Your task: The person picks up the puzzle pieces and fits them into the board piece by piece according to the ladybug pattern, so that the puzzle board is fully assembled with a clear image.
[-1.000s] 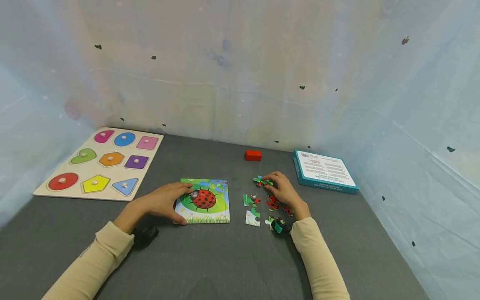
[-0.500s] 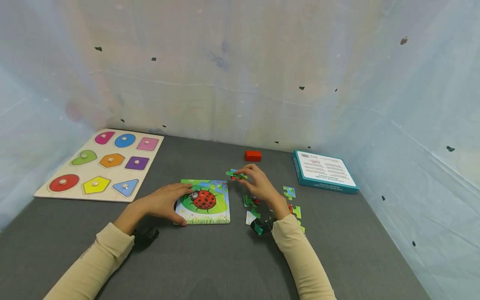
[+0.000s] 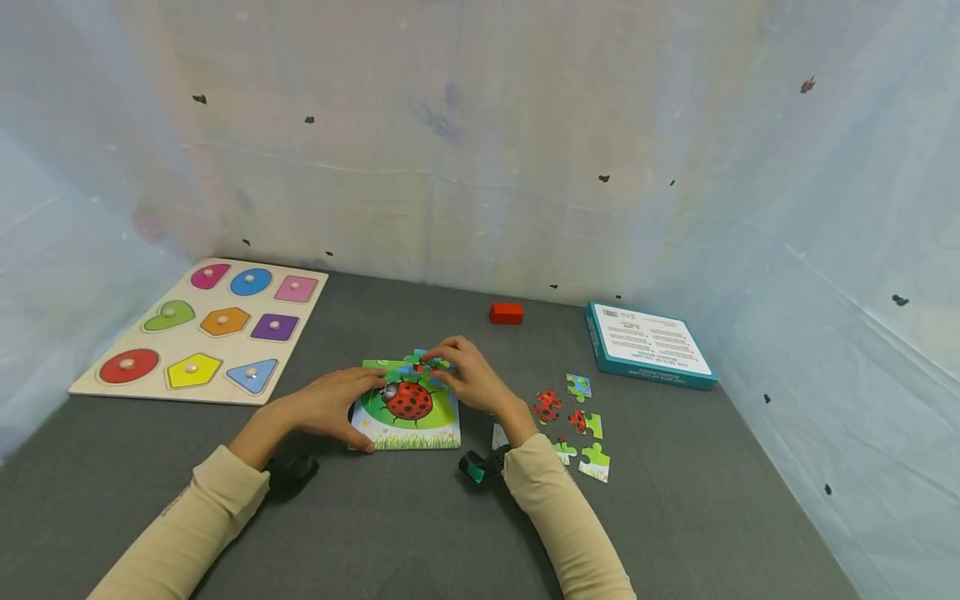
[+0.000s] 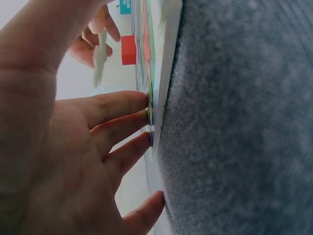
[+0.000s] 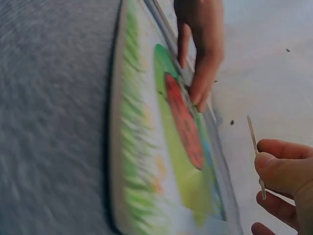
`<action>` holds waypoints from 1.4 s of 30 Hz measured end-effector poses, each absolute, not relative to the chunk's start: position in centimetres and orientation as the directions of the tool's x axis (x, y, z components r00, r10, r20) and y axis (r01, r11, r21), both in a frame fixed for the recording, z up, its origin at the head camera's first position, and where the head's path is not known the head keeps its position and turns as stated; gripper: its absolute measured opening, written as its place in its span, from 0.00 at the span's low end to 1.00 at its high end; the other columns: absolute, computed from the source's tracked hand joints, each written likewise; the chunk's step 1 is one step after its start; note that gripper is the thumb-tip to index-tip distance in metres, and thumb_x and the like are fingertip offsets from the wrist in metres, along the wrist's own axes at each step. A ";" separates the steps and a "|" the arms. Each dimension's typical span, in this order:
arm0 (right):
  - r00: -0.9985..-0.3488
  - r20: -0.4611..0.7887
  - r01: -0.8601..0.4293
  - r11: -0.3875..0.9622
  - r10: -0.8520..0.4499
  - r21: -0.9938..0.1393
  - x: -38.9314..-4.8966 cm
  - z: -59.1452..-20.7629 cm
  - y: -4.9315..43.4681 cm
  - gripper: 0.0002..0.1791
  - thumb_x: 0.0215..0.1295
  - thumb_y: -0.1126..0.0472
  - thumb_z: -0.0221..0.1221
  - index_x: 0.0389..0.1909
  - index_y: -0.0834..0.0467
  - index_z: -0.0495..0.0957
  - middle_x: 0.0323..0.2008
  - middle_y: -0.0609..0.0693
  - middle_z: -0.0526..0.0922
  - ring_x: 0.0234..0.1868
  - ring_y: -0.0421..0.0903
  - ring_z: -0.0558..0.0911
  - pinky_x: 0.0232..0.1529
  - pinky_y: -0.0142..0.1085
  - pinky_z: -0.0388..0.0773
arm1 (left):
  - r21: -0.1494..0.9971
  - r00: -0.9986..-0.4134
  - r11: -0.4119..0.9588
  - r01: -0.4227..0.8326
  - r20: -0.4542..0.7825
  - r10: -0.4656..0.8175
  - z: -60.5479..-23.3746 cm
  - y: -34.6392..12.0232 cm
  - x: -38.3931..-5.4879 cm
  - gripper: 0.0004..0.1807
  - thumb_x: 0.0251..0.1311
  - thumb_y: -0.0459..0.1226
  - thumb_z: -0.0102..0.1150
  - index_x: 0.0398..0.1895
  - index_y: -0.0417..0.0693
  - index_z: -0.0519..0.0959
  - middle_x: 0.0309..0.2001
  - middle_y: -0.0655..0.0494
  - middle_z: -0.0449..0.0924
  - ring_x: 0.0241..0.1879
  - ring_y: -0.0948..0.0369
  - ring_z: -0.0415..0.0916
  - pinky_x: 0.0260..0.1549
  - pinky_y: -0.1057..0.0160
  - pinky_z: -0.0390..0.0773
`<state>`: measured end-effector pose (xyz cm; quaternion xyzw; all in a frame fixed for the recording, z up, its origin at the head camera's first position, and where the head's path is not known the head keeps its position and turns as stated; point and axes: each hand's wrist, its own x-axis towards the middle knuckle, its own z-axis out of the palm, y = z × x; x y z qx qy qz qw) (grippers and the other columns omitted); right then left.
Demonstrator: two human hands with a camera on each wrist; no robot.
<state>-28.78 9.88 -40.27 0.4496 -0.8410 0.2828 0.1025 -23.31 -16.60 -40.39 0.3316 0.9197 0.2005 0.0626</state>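
Note:
A flat ladybug picture board [image 3: 411, 437] lies on the grey table in the head view. My left hand [image 3: 330, 406] rests at its left side, fingers extended; in the left wrist view several fingertips [image 4: 143, 100] touch the board's edge. Over the board's far right corner, my right hand [image 3: 474, 377] pinches a jigsaw piece [image 5: 252, 134] between thumb and fingers. Seen edge-on in both wrist views, the piece is thin and raised above the board. Its printed side, green, red and blue, overlaps the picture in the head view.
Several loose jigsaw pieces [image 3: 547, 406] lie to the right of the board, some partly hidden by my right wrist. Behind stands a red block [image 3: 507, 313]. A teal box [image 3: 651, 343] sits at far right, a wooden shape-puzzle board [image 3: 217, 354] at far left.
My right hand has carried the jigsaw piece leftward from the loose pieces to over the ladybug board's far right corner. The left hand has stayed in place.

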 end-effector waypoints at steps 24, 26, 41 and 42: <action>-0.667 0.283 -0.741 0.573 -0.690 -0.350 -28.4 -42.5 7.6 0.15 0.63 0.61 0.59 0.51 0.52 0.80 0.52 0.53 0.73 0.56 0.53 0.68 0.53 0.50 0.65 | 0.416 -0.780 0.708 0.571 0.008 0.625 -40.4 -16.7 -23.3 0.53 0.38 0.62 0.67 0.64 0.37 0.64 0.64 0.38 0.62 0.64 0.40 0.57 0.57 0.35 0.55; -0.667 0.285 -0.742 0.575 -0.689 -0.344 -28.4 -42.4 7.5 0.15 0.63 0.61 0.59 0.51 0.52 0.79 0.52 0.53 0.73 0.56 0.53 0.68 0.53 0.49 0.65 | 0.418 -0.778 0.702 0.576 0.015 0.628 -40.4 -16.7 -23.2 0.53 0.39 0.62 0.67 0.64 0.37 0.64 0.64 0.38 0.62 0.64 0.40 0.57 0.57 0.35 0.55; -0.690 0.261 -0.722 0.617 -0.675 -0.313 -28.2 -42.5 7.3 0.14 0.65 0.60 0.57 0.51 0.50 0.79 0.53 0.53 0.72 0.57 0.52 0.67 0.54 0.49 0.64 | 0.356 -0.792 0.734 0.579 0.028 0.610 -40.7 -16.3 -23.0 0.57 0.40 0.67 0.62 0.67 0.38 0.61 0.66 0.40 0.60 0.65 0.41 0.55 0.58 0.36 0.53; -0.691 0.259 -0.721 0.620 -0.675 -0.309 -28.2 -42.5 7.2 0.14 0.65 0.60 0.57 0.51 0.50 0.79 0.53 0.52 0.72 0.57 0.52 0.67 0.54 0.48 0.64 | 0.348 -0.792 0.737 0.580 0.029 0.610 -40.8 -16.3 -23.0 0.57 0.40 0.68 0.61 0.67 0.38 0.61 0.66 0.41 0.59 0.65 0.42 0.55 0.58 0.36 0.53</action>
